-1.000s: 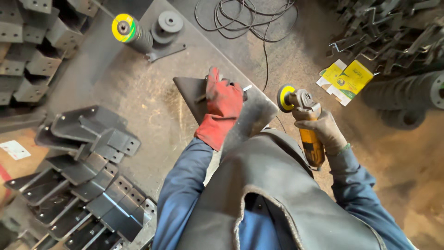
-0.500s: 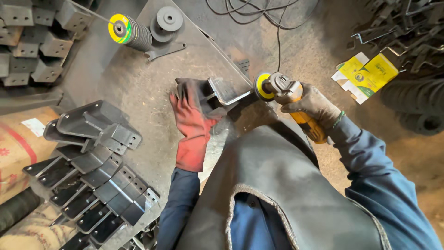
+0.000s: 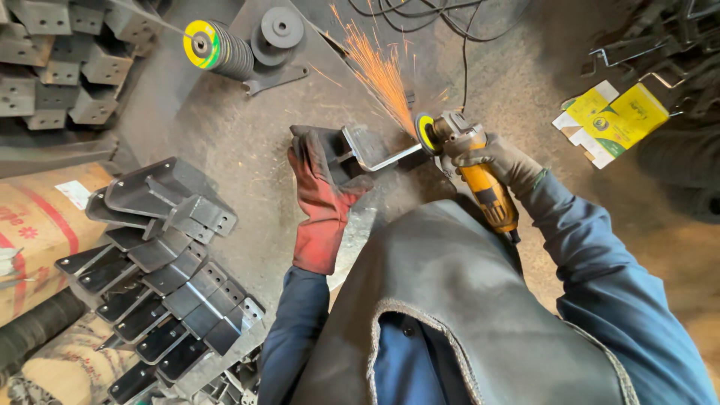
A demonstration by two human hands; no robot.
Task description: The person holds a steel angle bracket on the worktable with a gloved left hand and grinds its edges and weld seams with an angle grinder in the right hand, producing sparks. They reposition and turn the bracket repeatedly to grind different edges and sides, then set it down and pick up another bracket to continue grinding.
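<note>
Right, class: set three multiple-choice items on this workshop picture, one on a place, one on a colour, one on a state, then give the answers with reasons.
1. Where does the stack of spare discs lie?
A. at the top of the metal plate, beyond the left hand
B. on the cardboard box
C. under the apron

2. What colour is the glove on the left hand?
A. blue
B. red
C. white

3. What is the grinder in the right hand doing?
A. lying switched off on the floor
B. hanging from a hook
C. cutting into the metal bracket, throwing sparks

Answers:
1 A, the discs sit near the far edge of the plate, past the gloved hand.
2 B, the glove shows red from fingers to cuff.
3 C, orange sparks fly up from where the disc meets the bracket.
</note>
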